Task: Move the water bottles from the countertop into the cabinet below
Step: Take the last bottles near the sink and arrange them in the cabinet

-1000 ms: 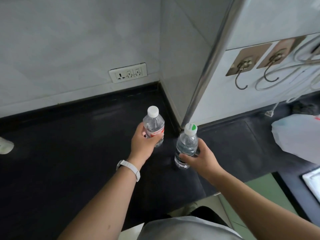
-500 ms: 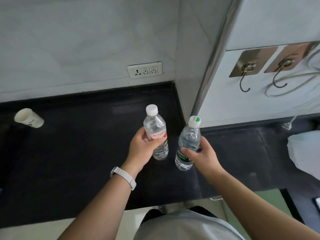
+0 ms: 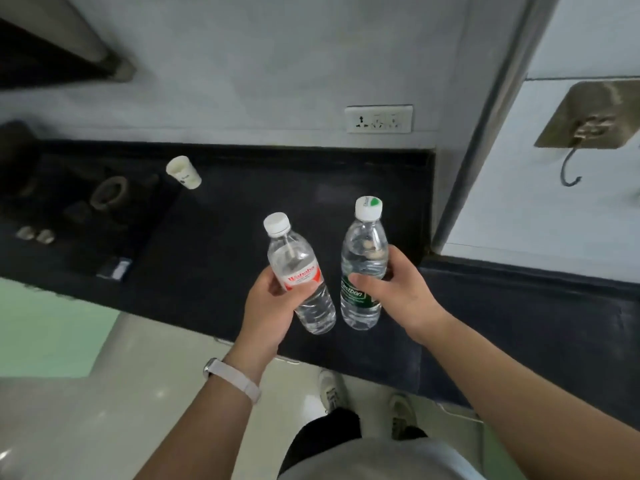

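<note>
left hand (image 3: 273,303) holding red-label bottle (image 3: 299,271), right hand (image 3: 398,289) green-label bottle (image 3: 362,268)

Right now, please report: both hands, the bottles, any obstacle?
Left hand shut on red-label bottle. Right hand shut on green-label bottle. Both lifted above countertop, caps on. Cabinet not in view; paper cup far left, clear.

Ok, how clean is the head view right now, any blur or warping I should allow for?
Head view: wide-angle bending tilts the wall socket and countertop; the stove at left is dark and smeared; both bottles are sharp, the red-label bottle in the left hand, the green-label bottle in the right hand.
</note>
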`<act>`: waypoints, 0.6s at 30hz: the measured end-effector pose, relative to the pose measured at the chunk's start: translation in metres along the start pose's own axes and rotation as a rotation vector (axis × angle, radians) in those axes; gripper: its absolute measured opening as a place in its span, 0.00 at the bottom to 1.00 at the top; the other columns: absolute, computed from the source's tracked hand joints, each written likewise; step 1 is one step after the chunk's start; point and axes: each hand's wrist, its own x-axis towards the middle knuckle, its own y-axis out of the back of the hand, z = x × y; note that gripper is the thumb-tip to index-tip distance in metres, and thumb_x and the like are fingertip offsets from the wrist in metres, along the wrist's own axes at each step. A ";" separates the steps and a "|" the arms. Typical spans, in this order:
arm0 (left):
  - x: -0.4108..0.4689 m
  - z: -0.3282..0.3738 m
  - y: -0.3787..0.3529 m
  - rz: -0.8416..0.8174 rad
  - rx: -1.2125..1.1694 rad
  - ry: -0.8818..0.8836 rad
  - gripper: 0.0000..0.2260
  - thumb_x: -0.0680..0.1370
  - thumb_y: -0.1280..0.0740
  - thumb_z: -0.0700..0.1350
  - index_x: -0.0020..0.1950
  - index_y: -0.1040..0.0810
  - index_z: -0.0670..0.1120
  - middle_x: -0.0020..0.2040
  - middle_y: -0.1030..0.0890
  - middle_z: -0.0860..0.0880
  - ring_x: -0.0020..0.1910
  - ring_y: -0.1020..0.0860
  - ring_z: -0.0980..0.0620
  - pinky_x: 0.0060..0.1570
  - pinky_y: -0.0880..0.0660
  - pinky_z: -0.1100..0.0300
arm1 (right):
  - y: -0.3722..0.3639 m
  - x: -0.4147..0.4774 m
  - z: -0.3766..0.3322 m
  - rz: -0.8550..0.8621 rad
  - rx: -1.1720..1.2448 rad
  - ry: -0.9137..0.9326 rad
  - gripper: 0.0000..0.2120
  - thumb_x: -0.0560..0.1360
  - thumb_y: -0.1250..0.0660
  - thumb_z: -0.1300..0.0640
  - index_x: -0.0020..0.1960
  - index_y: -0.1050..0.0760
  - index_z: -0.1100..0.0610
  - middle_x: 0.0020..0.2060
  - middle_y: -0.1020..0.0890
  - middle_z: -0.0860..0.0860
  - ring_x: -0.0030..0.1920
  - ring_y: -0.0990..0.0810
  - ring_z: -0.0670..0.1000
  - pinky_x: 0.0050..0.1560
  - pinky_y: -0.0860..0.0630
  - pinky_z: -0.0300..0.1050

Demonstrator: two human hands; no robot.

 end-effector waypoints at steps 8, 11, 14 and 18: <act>-0.052 -0.020 0.073 0.279 -0.092 0.024 0.16 0.72 0.23 0.37 0.57 0.18 0.50 0.49 0.13 0.52 0.48 0.15 0.54 0.46 0.22 0.60 | -0.076 -0.001 -0.008 -0.243 -0.065 -0.016 0.17 0.71 0.24 0.53 0.57 0.24 0.47 0.48 0.16 0.45 0.48 0.17 0.42 0.48 0.24 0.39; -0.068 -0.028 0.107 0.357 -0.122 0.021 0.16 0.72 0.23 0.37 0.57 0.17 0.49 0.49 0.13 0.52 0.47 0.15 0.54 0.44 0.22 0.62 | -0.110 -0.006 -0.014 -0.324 -0.115 -0.014 0.18 0.70 0.24 0.53 0.58 0.24 0.46 0.49 0.16 0.45 0.49 0.17 0.42 0.48 0.24 0.39; -0.082 -0.042 0.143 0.426 -0.161 0.035 0.15 0.72 0.24 0.37 0.57 0.17 0.48 0.49 0.13 0.52 0.48 0.15 0.53 0.45 0.22 0.61 | -0.146 -0.011 -0.018 -0.383 -0.154 -0.007 0.19 0.70 0.24 0.53 0.59 0.24 0.46 0.50 0.16 0.45 0.49 0.17 0.43 0.50 0.23 0.41; -0.098 -0.061 0.195 0.484 -0.211 0.039 0.15 0.72 0.23 0.37 0.57 0.17 0.49 0.49 0.13 0.53 0.47 0.15 0.55 0.45 0.23 0.63 | -0.203 -0.022 -0.018 -0.423 -0.209 0.026 0.20 0.70 0.23 0.54 0.59 0.24 0.46 0.50 0.16 0.46 0.50 0.17 0.45 0.52 0.22 0.44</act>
